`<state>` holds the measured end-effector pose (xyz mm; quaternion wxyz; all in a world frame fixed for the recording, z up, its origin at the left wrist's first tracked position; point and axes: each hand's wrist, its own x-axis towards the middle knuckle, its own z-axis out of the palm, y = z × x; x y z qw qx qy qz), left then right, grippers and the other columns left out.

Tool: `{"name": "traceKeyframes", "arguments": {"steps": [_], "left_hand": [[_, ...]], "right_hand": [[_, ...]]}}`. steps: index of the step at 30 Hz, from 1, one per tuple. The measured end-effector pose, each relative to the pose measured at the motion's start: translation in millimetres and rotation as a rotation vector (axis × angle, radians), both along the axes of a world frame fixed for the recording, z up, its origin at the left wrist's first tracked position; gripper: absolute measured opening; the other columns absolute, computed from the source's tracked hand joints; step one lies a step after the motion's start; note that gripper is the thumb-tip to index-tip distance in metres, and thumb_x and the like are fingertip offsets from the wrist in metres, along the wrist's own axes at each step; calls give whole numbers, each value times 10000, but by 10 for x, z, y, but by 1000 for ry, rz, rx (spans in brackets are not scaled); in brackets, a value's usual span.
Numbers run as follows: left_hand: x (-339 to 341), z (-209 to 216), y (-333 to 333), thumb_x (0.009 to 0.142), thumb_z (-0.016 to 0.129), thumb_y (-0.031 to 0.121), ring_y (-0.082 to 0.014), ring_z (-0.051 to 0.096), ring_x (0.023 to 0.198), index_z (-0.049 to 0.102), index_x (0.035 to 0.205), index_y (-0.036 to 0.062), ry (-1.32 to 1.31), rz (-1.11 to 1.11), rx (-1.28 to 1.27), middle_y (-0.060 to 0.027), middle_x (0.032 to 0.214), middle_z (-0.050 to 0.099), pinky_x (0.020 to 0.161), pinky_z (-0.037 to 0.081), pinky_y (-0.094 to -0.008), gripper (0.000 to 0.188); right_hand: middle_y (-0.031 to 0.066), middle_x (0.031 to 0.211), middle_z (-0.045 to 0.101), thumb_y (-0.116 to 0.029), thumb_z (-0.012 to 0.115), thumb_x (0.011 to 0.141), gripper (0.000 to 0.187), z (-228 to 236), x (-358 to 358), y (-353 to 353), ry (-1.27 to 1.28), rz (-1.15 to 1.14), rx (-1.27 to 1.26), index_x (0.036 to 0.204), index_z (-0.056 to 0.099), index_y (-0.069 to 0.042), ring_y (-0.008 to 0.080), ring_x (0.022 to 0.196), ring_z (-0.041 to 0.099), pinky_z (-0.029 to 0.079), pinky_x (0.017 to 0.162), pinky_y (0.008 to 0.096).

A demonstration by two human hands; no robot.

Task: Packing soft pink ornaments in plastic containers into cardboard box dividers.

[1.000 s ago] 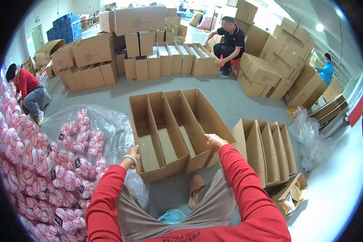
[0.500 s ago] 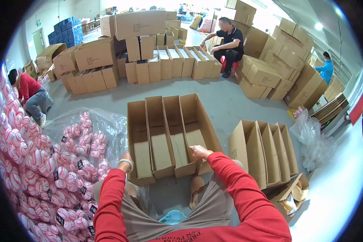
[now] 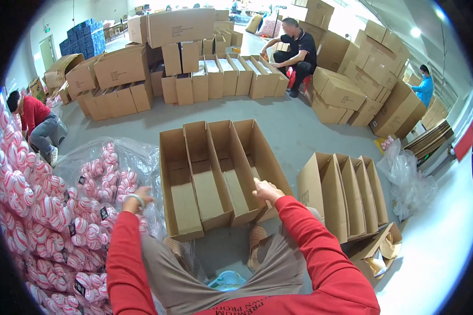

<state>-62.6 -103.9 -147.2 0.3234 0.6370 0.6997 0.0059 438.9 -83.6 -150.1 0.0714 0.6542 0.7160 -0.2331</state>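
Observation:
Several long, open-topped cardboard boxes stand side by side on the floor in front of me; the insides that show hold nothing. My right hand is closed at the near end of the rightmost boxes, its curled fingers at a cardboard wall. To the left of the row, my left hand is off the cardboard, fingers apart and a little blurred. It hovers over clear plastic sheeting beside pink-and-white striped balls packed in clear bags with black tags.
More open boxes stand at my right, with a torn carton nearer me. Crumpled clear plastic lies beyond. Stacked cartons line the back. One person sits among them; another bends at far left.
My left hand has let go of the left box's edge and moved left toward the bagged balls. The row of boxes has shifted slightly left, with my right hand still at its right side.

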Motion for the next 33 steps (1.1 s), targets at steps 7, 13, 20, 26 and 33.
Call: {"name": "traceKeyframes", "arguments": {"steps": [7,13,20,26,33], "left_hand": [[-1417,-1145,-734,709,676,297,-369,498,1192,453,1342,59,280,237,205,-260,1271,517,1025,394,-389,712],[-697,-1511,-1690,705,696,435,-427,291,1334,425,1375,93,375,439,204,-281,1405,353,1095,275,-462,799],[-237,-2026,-2178,717,674,346,-451,473,1163,331,1412,183,231,543,299,-249,1314,469,977,407,-474,792],[91,-1227,-1720,739,694,292,-383,613,986,558,1172,31,-121,555,596,-214,1060,637,841,484,-432,524],[471,-863,-1954,503,818,456,-425,421,1256,61,1501,222,136,785,-70,-255,1374,398,1017,367,-478,1275]], "right_hand": [[195,1345,459,-271,559,895,549,691,-816,-397,452,334,294,1376,379,-78,362,1239,438,380,1016,434],[209,1337,434,-289,533,915,490,660,-954,-702,536,607,242,1342,407,-85,395,1175,480,415,980,446],[195,1340,451,-287,542,911,451,612,-832,-833,346,658,35,1311,454,-98,391,1174,491,434,967,450],[186,1283,501,-174,590,875,407,1372,-698,-861,412,688,39,1250,506,-41,357,1177,491,415,982,395],[196,1296,489,-165,563,895,435,1554,-591,-979,347,724,-118,1300,468,-42,367,1180,488,413,974,397]]}}
